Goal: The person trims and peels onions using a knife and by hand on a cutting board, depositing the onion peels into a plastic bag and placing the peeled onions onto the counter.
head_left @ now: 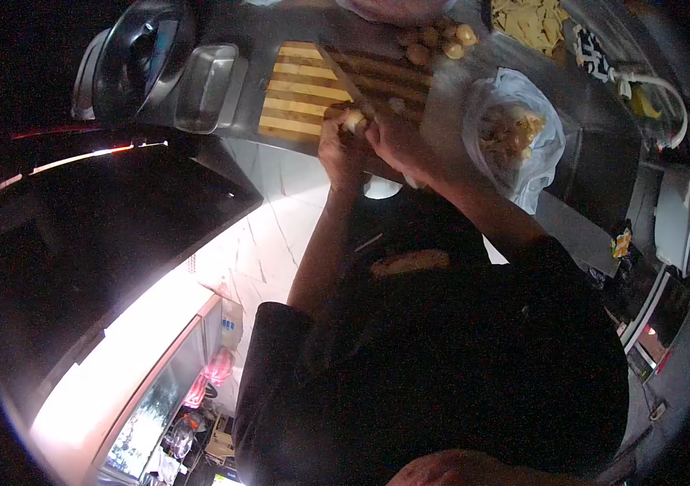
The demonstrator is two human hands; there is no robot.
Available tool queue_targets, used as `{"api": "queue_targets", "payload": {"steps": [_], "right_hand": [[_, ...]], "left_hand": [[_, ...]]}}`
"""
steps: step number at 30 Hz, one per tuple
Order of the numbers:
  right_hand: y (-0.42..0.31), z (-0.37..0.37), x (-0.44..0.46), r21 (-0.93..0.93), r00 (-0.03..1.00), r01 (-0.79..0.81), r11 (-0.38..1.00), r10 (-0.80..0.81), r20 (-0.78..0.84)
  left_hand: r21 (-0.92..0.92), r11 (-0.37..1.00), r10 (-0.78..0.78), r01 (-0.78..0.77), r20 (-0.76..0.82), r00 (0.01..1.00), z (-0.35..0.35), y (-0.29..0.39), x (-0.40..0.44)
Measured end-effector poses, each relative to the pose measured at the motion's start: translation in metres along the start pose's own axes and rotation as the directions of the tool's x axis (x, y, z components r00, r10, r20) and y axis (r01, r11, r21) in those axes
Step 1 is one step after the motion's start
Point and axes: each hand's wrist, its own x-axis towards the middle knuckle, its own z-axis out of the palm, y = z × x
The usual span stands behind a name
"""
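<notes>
My left hand (340,154) is closed around a small pale onion (354,120) at the near edge of a striped wooden cutting board (290,89). My right hand (397,147) grips a knife (345,74), its wide blade slanting up and left across the board. The fingers of both hands are close together at the onion, and the knife handle is hidden in my right hand. To the right, a plastic bag (551,154) stands open with brownish peelings (515,134) inside. Beyond the board lie several round onions (440,42), some brown and some pale.
An oblong metal tray (209,87) sits left of the board, with a large dark round pan (146,58) beyond it. Pale yellow sliced pieces (528,23) fill a container at the back right. A white curved hose or cable (667,87) runs along the far right.
</notes>
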Motion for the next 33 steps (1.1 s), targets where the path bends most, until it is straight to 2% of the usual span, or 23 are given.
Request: {"api": "queue_targets", "payload": {"steps": [2,4,6,8,11,14,18,20,23,26,29,31,33], "right_hand": [[-0.006,-0.005,-0.003,0.02,0.981,-0.173,0.985,0.17,0.095],[-0.019,-0.033,-0.019,-0.058,0.986,0.109,0.992,-0.115,-0.12],[-0.024,-0.039,-0.021,-0.176,0.953,0.208,0.962,-0.24,-0.186],[-0.022,-0.031,-0.019,-0.287,0.975,0.133,0.949,-0.177,-0.132],[0.013,0.008,-0.016,-0.079,1.0,-0.001,0.997,0.0,-0.014],[-0.033,-0.058,-0.046,-0.206,0.997,0.062,0.977,-0.053,0.047],[0.001,-0.016,-0.057,-0.109,0.996,-0.036,0.993,0.044,0.079],[0.0,-0.009,-0.038,-0.039,0.995,-0.035,0.999,0.039,0.094],[0.015,0.01,-0.047,-0.043,0.992,0.065,0.997,-0.069,-0.101],[-0.005,-0.016,-0.04,-0.053,0.984,0.126,0.991,-0.132,-0.121],[0.003,-0.008,-0.047,-0.007,0.999,-0.044,0.999,0.044,0.006],[0.009,-0.004,-0.05,0.01,0.985,-0.154,0.988,0.153,0.081],[0.018,-0.011,-0.052,-0.171,0.999,-0.047,0.984,0.047,-0.006]], "left_hand": [[-0.01,0.998,-0.057,0.057,0.047,0.997,-0.001,-0.001,-0.003],[0.004,1.0,-0.009,0.009,0.024,1.0,0.0,0.0,-0.002],[0.011,1.0,-0.007,0.007,0.015,1.0,-0.001,0.001,0.001],[0.006,0.999,-0.054,0.054,0.034,0.998,-0.001,0.003,-0.001],[-0.016,0.997,-0.081,0.082,0.067,0.995,-0.004,0.003,-0.002],[0.04,0.999,0.012,-0.014,0.032,0.999,-0.001,-0.001,-0.002],[0.002,1.0,0.01,-0.01,0.04,0.999,-0.003,0.004,-0.006],[-0.015,0.999,0.038,-0.038,0.021,0.999,-0.005,0.011,-0.009],[0.023,0.999,0.047,-0.047,0.028,0.999,-0.003,0.007,-0.009],[0.011,1.0,-0.024,0.024,0.013,1.0,-0.005,0.018,-0.008],[0.057,0.992,-0.112,0.109,0.065,0.992,-0.01,0.02,-0.009],[-0.165,0.961,-0.201,0.22,0.126,0.971,-0.008,0.007,-0.011],[-0.334,0.884,-0.277,0.327,0.187,0.942,-0.007,0.003,-0.01]]}}
